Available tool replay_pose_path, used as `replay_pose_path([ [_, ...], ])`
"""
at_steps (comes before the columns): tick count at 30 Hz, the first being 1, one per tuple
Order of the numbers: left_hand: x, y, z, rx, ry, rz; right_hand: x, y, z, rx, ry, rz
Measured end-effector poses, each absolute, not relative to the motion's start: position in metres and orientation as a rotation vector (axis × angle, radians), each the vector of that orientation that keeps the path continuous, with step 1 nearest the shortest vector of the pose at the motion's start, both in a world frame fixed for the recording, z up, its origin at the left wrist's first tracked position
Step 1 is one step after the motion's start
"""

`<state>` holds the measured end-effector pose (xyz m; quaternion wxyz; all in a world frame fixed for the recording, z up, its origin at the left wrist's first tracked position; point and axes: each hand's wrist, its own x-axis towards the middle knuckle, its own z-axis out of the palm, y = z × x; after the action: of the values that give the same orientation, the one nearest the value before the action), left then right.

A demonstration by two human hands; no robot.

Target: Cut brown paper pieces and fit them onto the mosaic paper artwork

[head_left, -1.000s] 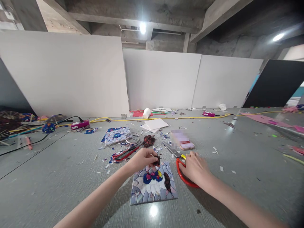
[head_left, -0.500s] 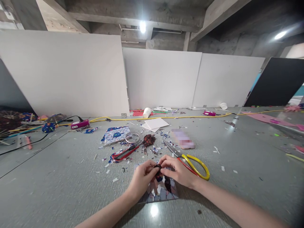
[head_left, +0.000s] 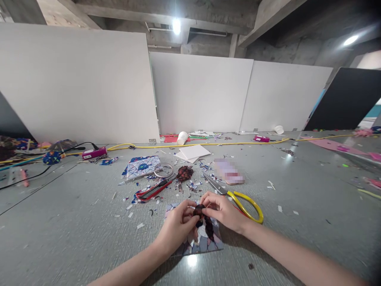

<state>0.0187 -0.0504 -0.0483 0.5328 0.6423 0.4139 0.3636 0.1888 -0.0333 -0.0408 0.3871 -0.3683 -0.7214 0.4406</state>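
My left hand (head_left: 178,222) and my right hand (head_left: 224,212) meet over a flat square panel (head_left: 205,248) with a grey, white and pink patchwork pattern. Between their fingertips is a small dark brown-red patterned scrap (head_left: 199,211), pinched from both sides. A longer dark strip (head_left: 210,230) hangs or lies on the panel below my right fingers. Just beyond my right hand lie scissors (head_left: 218,187) with yellow handles. Farther off, a red and black utility knife (head_left: 154,190) rests beside a crumpled dark red bunch (head_left: 184,174).
A blue and white patterned square (head_left: 143,167) and a silver ring (head_left: 172,171) lie beyond the knife. White cards (head_left: 195,152), a blurred-out phone-like slab (head_left: 229,171) and paper scraps are scattered about. A yellow cable (head_left: 208,144) runs before white partition boards (head_left: 202,91), near a paper cup (head_left: 182,138).
The view has shifted slightly. My fingers have spread a little, so more of the dark scrap shows between them; both hands stay over the panel.
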Motion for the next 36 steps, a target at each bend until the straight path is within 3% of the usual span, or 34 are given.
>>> replay_pose_path([
  [5, 0.017, -0.065, -0.040, 2.097, 1.411, 0.974, 0.190, -0.030, -0.043, -0.994, -1.806, 1.052],
  [9, 0.018, -0.086, -0.047, 2.571, 1.441, 0.823, 0.190, -0.030, -0.043, -1.018, -1.815, 0.993],
  [13, 0.019, -0.095, -0.063, 2.610, 1.631, 0.650, 0.190, -0.031, -0.043, -1.048, -1.790, 0.995],
  [21, 0.001, -0.067, -0.044, 2.782, 1.202, 0.257, 0.192, -0.031, -0.043, -1.015, -1.730, 1.051],
  [30, -0.030, -0.030, -0.034, 2.865, 0.863, 0.405, 0.189, -0.031, -0.042, -1.083, -1.723, 1.006],
  [36, -0.012, -0.044, -0.045, 2.661, 1.196, 0.685, 0.187, -0.029, -0.046, -1.088, -1.699, 1.012],
])
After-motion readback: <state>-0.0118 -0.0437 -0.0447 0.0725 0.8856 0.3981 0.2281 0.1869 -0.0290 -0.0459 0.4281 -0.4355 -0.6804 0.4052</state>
